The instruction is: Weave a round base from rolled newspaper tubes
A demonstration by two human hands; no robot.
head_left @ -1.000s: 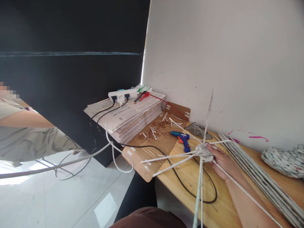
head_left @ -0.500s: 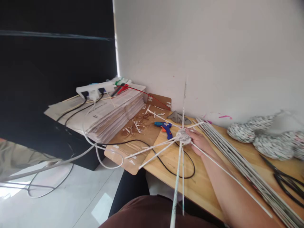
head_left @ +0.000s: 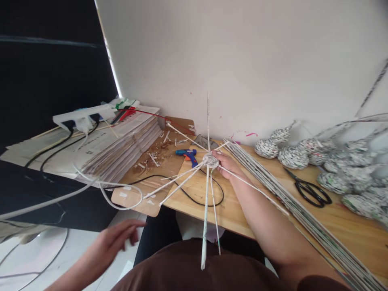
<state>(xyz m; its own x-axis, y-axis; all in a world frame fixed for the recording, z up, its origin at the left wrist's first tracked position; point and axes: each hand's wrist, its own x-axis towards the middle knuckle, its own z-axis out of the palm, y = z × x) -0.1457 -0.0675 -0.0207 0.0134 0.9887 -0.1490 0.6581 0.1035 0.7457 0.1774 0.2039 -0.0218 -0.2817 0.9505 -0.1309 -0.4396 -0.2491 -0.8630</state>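
My right hand [head_left: 226, 163] grips the small woven centre [head_left: 210, 160] of a piece made from rolled-paper rods. Its rods spread outward like spokes, one [head_left: 205, 222] pointing down toward my body and another straight up. At the lower left, my left hand [head_left: 123, 236] hangs in the air beside the table with fingers apart, holding nothing. Behind the woven centre, a blue glue gun [head_left: 189, 154] lies on the table, its black cord looping under the spokes.
Newspapers [head_left: 121, 141] are stacked at left under a white power strip [head_left: 81, 116]. Cardboard [head_left: 136, 201] carries paper scraps. Long paper rods [head_left: 281, 198], black scissors [head_left: 312, 192] and several woven gourd shapes [head_left: 294, 155] occupy the right side. A grey cloth [head_left: 203, 142] lies near the wall.
My left hand has come into view at the lower left. The view has swung right, showing the scissors fully and more woven shapes. My right hand still holds the woven centre.
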